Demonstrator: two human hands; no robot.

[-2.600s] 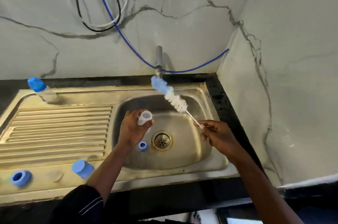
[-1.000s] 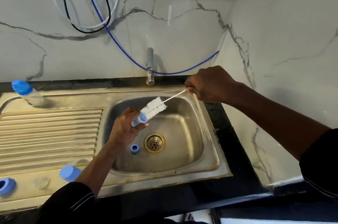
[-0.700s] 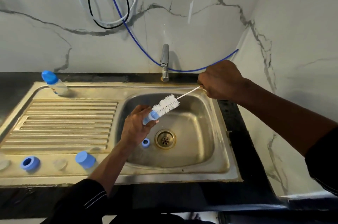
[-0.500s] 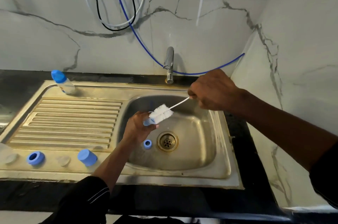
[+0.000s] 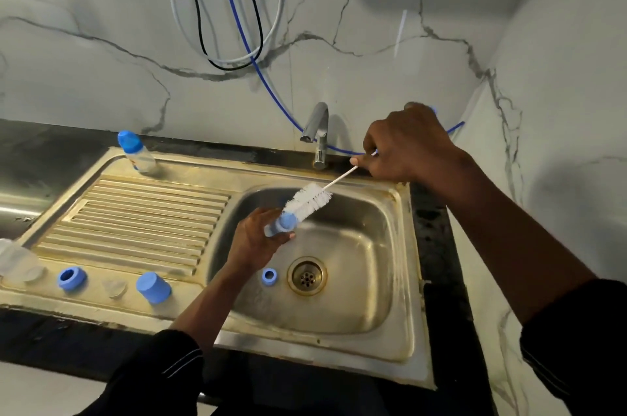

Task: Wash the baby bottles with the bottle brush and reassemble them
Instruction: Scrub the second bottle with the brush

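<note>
At the frame's centre, over the sink basin (image 5: 373, 300), our left hand (image 5: 258, 240) curls round a small clear bottle (image 5: 271, 230), mostly hidden by the fingers. Our right hand (image 5: 407, 144), at upper right, pinches the thin white handle of the bottle brush (image 5: 310, 198), whose blue tip sits at the bottle's mouth. A blue ring (image 5: 269, 276) lies beside the drain (image 5: 307, 276).

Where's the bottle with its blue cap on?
In the head view, the capped bottle stands on the drainboard, at its far left corner, left of the tap.
</note>
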